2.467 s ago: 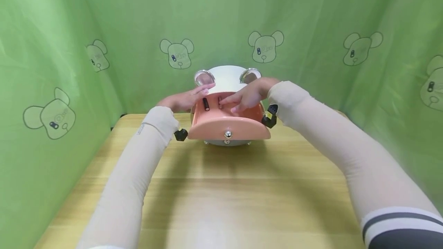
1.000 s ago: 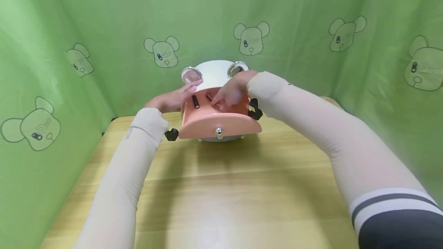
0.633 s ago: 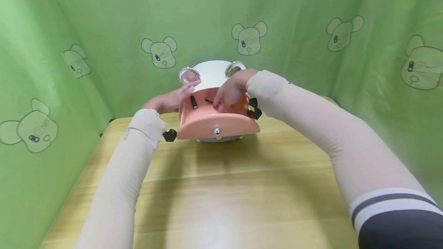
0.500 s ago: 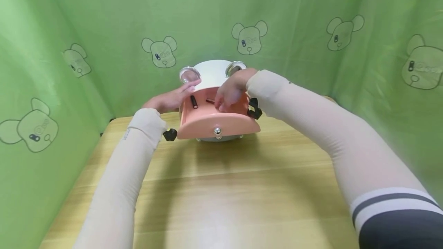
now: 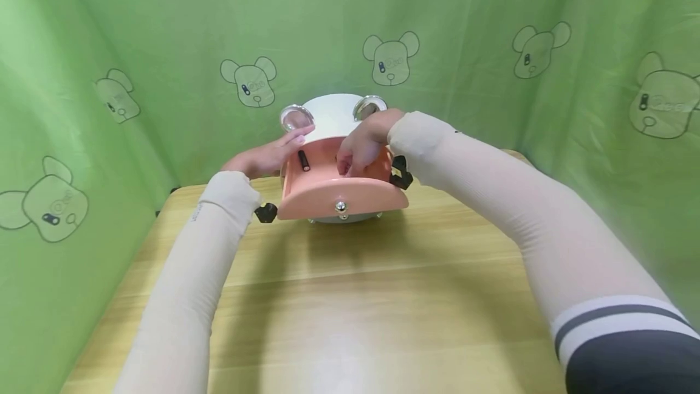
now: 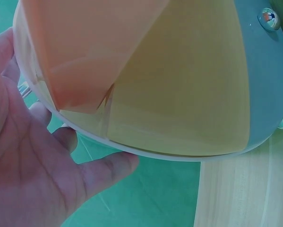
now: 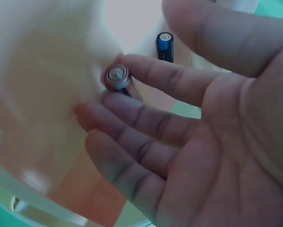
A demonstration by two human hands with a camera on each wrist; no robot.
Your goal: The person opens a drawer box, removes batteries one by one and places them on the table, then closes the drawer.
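Observation:
An alarm-clock-shaped drawer box [image 5: 332,115], white on top, stands at the back of the table with its pink drawer [image 5: 319,200] pulled out. My left hand [image 5: 268,155] rests against its left side, fingertips at the upper edge; the left wrist view shows the fingers spread along the rim. Inside the drawer is my right hand [image 5: 363,149], fingers bent downward. In the right wrist view a battery [image 7: 116,74] lies between the index and middle fingertips, the thumb well apart from it. A second, dark battery [image 5: 304,161] lies at the drawer's left.
Two silver ring-shaped bells [image 5: 296,118] sit on the box top like ears. A round silver knob [image 5: 341,206] is on the drawer front. The wooden table [image 5: 350,297] extends forward, and a green curtain [image 5: 306,11] with bear prints encloses the back and sides.
My right hand has moved to the battery nearer the drawer's middle, which has turned and now is covered by the hand in the head view. The left hand stays at the box's side.

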